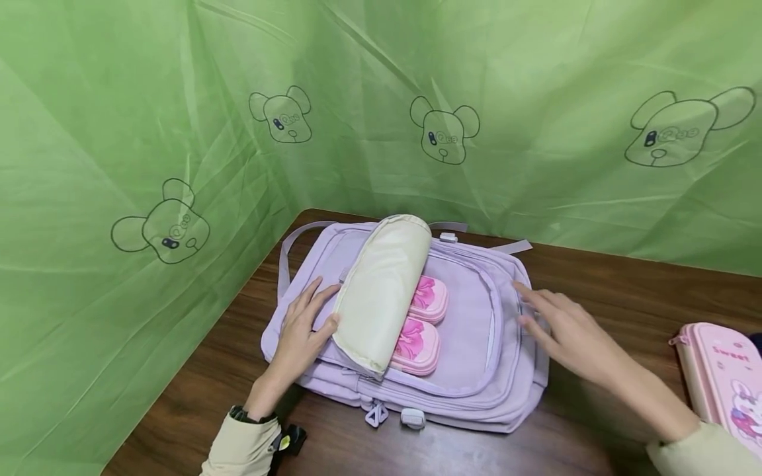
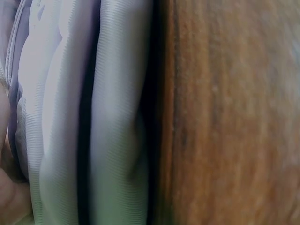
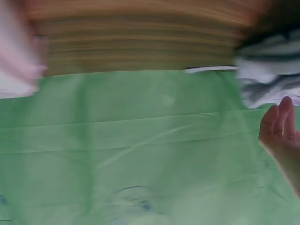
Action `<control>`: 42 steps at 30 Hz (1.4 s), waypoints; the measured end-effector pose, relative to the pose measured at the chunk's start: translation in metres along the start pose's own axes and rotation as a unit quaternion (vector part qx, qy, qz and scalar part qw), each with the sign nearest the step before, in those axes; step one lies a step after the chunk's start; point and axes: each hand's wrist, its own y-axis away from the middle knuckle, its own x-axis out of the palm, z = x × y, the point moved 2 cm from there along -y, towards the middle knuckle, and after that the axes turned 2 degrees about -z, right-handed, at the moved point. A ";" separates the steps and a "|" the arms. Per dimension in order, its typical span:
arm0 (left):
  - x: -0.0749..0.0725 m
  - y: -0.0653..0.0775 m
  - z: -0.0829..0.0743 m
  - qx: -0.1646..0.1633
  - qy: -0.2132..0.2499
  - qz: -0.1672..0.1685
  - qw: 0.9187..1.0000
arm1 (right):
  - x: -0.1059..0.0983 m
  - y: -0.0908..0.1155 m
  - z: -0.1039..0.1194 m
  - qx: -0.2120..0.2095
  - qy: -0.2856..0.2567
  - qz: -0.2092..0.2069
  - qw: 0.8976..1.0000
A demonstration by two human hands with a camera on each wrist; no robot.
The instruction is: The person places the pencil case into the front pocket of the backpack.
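Observation:
A lilac backpack [image 1: 512, 370] lies flat on the table, its front pocket opened. The pocket's flap [image 1: 383, 291] is folded back to the left, showing a cream lining. Two small pink zip cases [image 1: 424, 347] with flower prints lie in the pocket, partly covered by the flap. My left hand [image 1: 300, 334] rests on the left part of the backpack with fingers spread, thumb right at the flap's edge. At the backpack's right end is my right hand [image 1: 562, 324], fingers loosely extended and holding nothing; in the right wrist view its fingertips [image 3: 285, 105] show near the bag.
A pink hard case [image 1: 729, 383] marked "Sweet" with a bunny stands at the right edge of the wooden table [image 1: 613, 277]. Green sheeting [image 1: 369, 172] with bear outlines walls off the back and left. Straps [image 1: 287, 264] and a buckle [image 1: 413, 418] extend from the backpack.

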 end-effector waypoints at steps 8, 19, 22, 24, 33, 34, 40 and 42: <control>0.001 -0.002 0.000 0.007 -0.003 0.002 1.000 | -0.029 0.067 -0.032 0.066 0.073 0.007 0.995; -0.002 -0.002 0.001 0.004 -0.001 0.003 1.000 | -0.057 0.110 -0.062 0.147 0.145 0.013 0.978; -0.001 -0.003 0.001 0.006 -0.001 0.002 1.000 | -0.056 0.124 -0.070 0.181 0.164 0.006 0.970; -0.001 -0.002 0.001 0.008 -0.001 0.003 1.000 | -0.055 0.134 -0.074 0.197 0.152 -0.016 0.968; -0.002 0.002 0.002 0.008 0.001 0.002 1.000 | -0.040 0.174 -0.075 0.295 0.077 -0.069 0.950; -0.002 0.002 0.002 0.008 0.000 0.002 1.000 | -0.038 0.175 -0.075 0.301 0.083 -0.063 0.948; -0.001 0.001 0.002 0.007 -0.001 0.000 1.000 | -0.033 0.171 -0.077 0.290 0.152 -0.009 0.945; -0.001 0.000 0.002 0.007 -0.001 0.001 1.000 | -0.031 0.169 -0.077 0.294 0.166 0.015 0.941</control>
